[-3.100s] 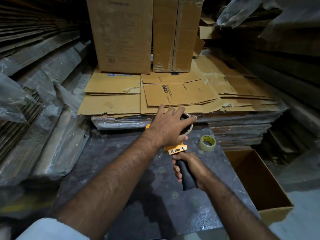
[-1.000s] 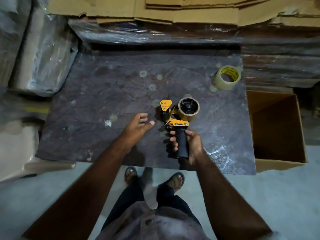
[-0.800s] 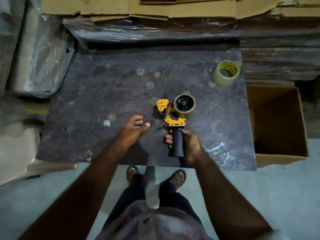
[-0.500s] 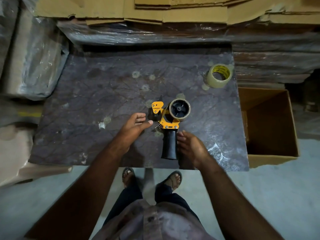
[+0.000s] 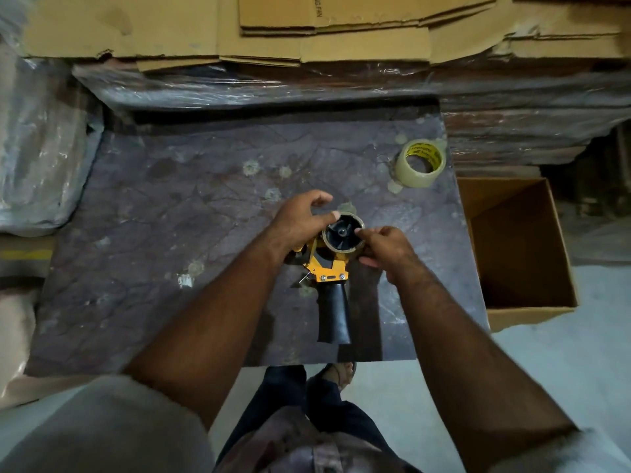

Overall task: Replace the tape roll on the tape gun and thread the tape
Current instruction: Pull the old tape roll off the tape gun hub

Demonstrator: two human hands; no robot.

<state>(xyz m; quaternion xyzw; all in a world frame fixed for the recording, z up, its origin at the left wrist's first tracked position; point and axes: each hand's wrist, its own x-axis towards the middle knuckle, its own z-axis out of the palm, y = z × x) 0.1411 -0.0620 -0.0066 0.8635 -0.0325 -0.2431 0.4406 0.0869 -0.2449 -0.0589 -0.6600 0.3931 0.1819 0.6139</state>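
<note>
Open box (image 5: 519, 247); flattened cardboard (image 5: 259, 32).

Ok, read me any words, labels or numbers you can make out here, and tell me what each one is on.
"...NG FAN", partial and sideways: on a flattened cardboard sheet at the top of the stack.
Black print on the yellow core of the spare tape roll: too small and blurred to read.
Tape gun, empty core on it, open box: no legible text.

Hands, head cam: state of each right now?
Left hand: fingers pinching the spent tape core on the tape gun.
Right hand: fingertips gripping the core's opposite rim.
</note>
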